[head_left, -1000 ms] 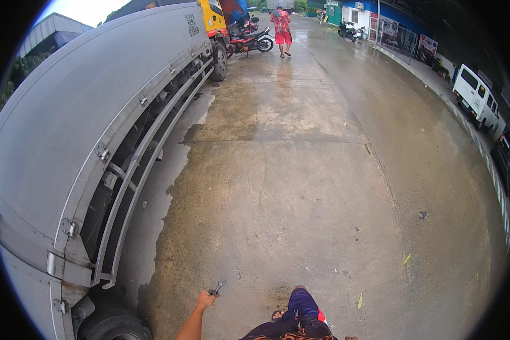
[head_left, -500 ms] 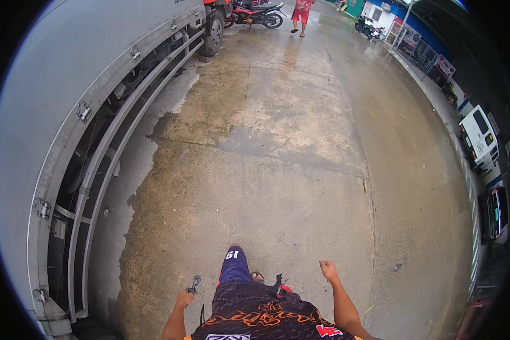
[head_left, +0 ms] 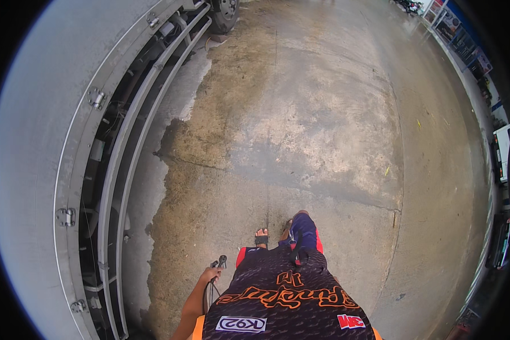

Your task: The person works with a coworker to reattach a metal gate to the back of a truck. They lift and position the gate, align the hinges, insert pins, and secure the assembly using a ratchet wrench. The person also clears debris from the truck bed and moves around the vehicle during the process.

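Note:
Low down and left of centre, my left hand (head_left: 211,274) is closed around a ratchet-like hand tool (head_left: 222,261) with a small round metal head. The head points forward, away from my body. A thin dark cord (head_left: 207,294) hangs in a loop beneath this hand. My right hand is out of sight; my torso in a dark patterned jersey (head_left: 286,292) covers the lower middle. In front of it, a leg in blue shorts (head_left: 305,231) and a sandalled foot (head_left: 261,236) show on the concrete.
A grey truck body (head_left: 34,141) with metal side rails (head_left: 116,187) runs along my left, its wheel (head_left: 225,12) far ahead. Wet patches darken the concrete ground (head_left: 323,136). Parked vehicles, one a white van (head_left: 503,152), line the far right edge.
The view has tipped down and shifted as I step along beside the truck. My right hand has dropped out of sight, and the person in red ahead has left the view. My left hand keeps its tool.

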### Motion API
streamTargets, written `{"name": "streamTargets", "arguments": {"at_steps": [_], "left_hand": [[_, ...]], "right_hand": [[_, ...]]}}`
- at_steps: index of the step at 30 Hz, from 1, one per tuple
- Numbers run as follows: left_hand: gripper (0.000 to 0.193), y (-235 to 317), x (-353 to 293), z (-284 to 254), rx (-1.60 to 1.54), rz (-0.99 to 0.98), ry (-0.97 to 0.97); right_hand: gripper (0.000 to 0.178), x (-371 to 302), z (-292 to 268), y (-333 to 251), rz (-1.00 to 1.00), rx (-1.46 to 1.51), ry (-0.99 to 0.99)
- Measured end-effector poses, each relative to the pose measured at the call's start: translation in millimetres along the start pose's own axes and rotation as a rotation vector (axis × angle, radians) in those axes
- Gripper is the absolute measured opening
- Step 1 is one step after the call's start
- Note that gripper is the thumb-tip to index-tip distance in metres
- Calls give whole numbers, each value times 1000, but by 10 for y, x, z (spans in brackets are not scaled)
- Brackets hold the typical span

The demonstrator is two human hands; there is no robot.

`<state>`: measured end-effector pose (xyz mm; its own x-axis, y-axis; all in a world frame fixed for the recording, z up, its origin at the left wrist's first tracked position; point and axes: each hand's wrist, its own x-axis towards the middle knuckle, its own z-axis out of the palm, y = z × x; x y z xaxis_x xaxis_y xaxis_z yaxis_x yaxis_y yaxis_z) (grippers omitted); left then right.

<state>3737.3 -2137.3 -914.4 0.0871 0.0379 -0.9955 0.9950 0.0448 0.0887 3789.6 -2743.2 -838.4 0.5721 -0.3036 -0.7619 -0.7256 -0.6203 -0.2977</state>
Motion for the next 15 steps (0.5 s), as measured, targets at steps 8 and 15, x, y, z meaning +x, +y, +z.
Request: {"name": "streamTargets", "arguments": {"at_steps": [8, 15], "left_hand": [[49, 4951, 264, -170, 723, 315, 597], [44, 6553, 497, -258, 171, 401, 46]], "right_hand": [[56, 2061, -292, -1893, 203, 178, -143], [55, 4800, -3378, -6480, -513, 326, 244]]}}
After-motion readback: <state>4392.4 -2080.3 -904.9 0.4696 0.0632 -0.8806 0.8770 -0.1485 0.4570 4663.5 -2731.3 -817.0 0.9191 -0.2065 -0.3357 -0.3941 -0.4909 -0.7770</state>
